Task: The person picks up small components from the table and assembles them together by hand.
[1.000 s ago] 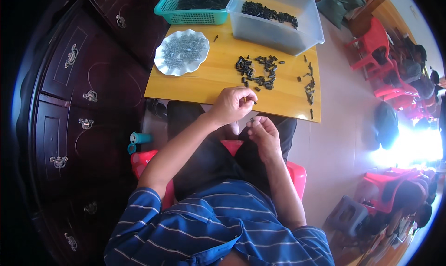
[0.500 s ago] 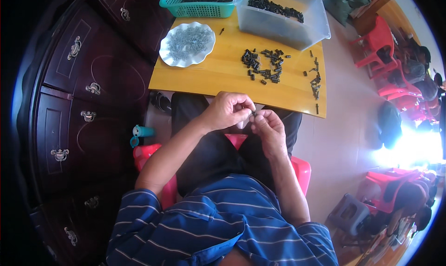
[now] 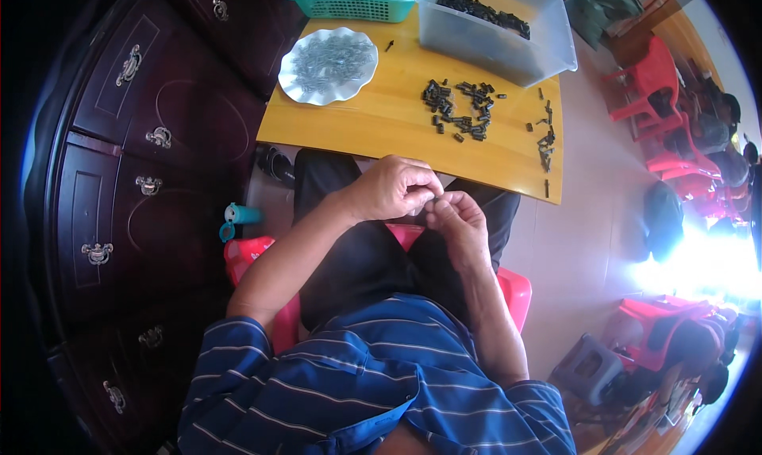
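The table (image 3: 357, 125) is glossy wood; the black pieces (image 3: 434, 98) look plastic, as do the far basket (image 3: 341, 9) and box (image 3: 476, 52). Metallic handles (image 3: 129, 64) shine on the left cabinet (image 3: 198, 109) of polished wood.

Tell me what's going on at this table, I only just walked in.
A seated person has the fingertips of the left hand and right hand together over their lap, just off the table's near edge; anything between them is hidden. Small black parts lie loose on the tabletop, with a scattered line of dark pieces to the right. Beyond are a white scalloped dish of thin, pale pieces, a green basket and a translucent bin, both containing black items.
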`<state>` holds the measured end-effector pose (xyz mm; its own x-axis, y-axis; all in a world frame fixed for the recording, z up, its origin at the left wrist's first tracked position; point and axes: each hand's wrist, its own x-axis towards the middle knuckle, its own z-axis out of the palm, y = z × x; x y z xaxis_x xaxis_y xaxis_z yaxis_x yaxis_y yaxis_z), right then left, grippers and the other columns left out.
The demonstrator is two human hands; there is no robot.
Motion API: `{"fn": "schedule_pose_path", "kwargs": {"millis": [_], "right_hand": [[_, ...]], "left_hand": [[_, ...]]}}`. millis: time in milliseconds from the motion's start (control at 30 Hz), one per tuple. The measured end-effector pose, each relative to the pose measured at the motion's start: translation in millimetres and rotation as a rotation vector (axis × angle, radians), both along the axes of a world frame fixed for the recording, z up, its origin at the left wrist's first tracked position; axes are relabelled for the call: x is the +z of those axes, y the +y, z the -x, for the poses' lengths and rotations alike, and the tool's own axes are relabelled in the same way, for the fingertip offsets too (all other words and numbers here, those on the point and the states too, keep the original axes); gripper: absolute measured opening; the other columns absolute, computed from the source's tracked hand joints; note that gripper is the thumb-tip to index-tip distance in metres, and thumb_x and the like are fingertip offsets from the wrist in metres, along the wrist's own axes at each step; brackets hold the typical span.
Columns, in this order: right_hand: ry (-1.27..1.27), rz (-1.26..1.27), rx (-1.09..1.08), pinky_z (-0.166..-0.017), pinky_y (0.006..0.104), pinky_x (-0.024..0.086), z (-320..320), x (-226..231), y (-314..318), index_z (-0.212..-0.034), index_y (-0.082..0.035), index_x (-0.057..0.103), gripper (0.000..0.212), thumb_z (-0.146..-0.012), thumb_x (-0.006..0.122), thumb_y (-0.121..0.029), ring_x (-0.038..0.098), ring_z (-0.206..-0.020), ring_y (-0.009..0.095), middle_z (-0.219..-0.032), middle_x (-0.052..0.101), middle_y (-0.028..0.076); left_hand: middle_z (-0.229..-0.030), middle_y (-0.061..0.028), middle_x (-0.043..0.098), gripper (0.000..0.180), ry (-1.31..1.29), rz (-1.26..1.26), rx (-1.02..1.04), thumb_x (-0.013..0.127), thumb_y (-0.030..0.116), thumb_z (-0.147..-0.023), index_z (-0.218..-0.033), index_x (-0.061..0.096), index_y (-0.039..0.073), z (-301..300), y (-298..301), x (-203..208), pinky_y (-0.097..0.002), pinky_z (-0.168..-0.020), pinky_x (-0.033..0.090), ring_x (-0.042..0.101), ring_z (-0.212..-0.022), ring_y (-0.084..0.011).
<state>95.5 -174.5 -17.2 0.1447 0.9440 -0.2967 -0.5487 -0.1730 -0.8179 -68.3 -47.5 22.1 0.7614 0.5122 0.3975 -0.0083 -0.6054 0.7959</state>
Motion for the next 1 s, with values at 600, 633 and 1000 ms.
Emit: {"fn": "schedule_pose_path", "kwargs": {"millis": [600, 633, 1000], "right_hand": [[0.283, 0.015, 0.048, -0.090, 0.0325, 0.055, 0.4, 0.1, 5.6, -0.111, -0.007, 0.065, 0.013, -0.103, 0.062, -0.018, 0.070, -0.096, 0.016, -0.107, 0.072, 0.005], [0.290, 0.027, 0.037, -0.090, 0.0325, 0.055, 0.9, -1.5, 5.6, -0.110, -0.008, 0.065, 0.012, -0.104, 0.062, -0.018, 0.070, -0.096, 0.015, -0.106, 0.072, 0.005], [0.374, 0.047, 0.003, -0.088, 0.0341, 0.056, -2.1, -4.8, 5.1, -0.111, -0.006, 0.068, 0.016, -0.105, 0.059, -0.018, 0.071, -0.092, 0.018, -0.100, 0.074, 0.007]], "left_hand": [[-0.113, -0.0139, 0.071, 0.048, 0.161, -0.312, 0.148, 0.083, 0.017, -0.076, -0.119, 0.068, 0.001, -6.6, -17.6, -1.2, -0.0406, -0.091, 0.054, 0.068, -0.104, -0.0310], [-0.110, -0.0132, 0.072, 0.045, 0.171, -0.323, 0.160, 0.082, 0.017, -0.077, -0.117, 0.069, 0.002, -6.8, -17.0, -4.5, -0.0403, -0.090, 0.055, 0.069, -0.103, -0.0305], [-0.100, -0.0106, 0.073, 0.027, 0.099, -0.375, 0.187, 0.077, 0.016, -0.082, -0.105, 0.069, 0.004, -8.5, -18.3, -4.4, -0.0392, -0.082, 0.056, 0.071, -0.093, -0.0295]]}}
